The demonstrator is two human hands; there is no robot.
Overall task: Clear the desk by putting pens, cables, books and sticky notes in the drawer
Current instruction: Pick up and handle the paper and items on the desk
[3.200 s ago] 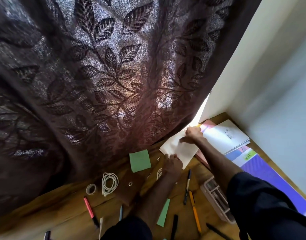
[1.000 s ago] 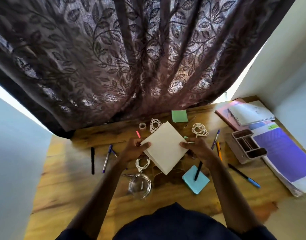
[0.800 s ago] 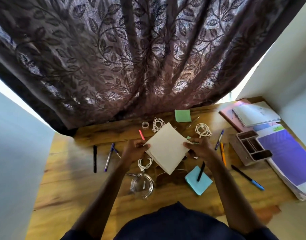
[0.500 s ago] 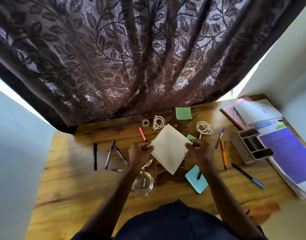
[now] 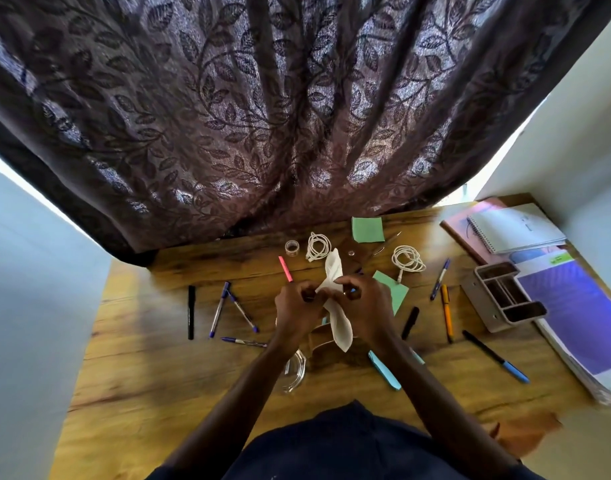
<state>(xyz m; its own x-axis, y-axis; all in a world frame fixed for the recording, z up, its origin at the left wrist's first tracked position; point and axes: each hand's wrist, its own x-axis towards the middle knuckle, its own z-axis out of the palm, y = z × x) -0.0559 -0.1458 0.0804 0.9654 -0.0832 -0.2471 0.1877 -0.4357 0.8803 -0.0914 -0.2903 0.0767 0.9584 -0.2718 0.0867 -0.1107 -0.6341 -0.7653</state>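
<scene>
White paper above surface, just right of pink pen, twisted between both hands. Left hand and right hand fingers pinching its middle. Light, limp, likely creases easily; better held at edges.

curtain: dark, leaf pattern, hangs to desk's far edge
tape roll: clear, near curtain hem
organizer: grey, compartmented, lying on its side, right
glass dish: clear, near front edge
walls: pale, both sides
</scene>
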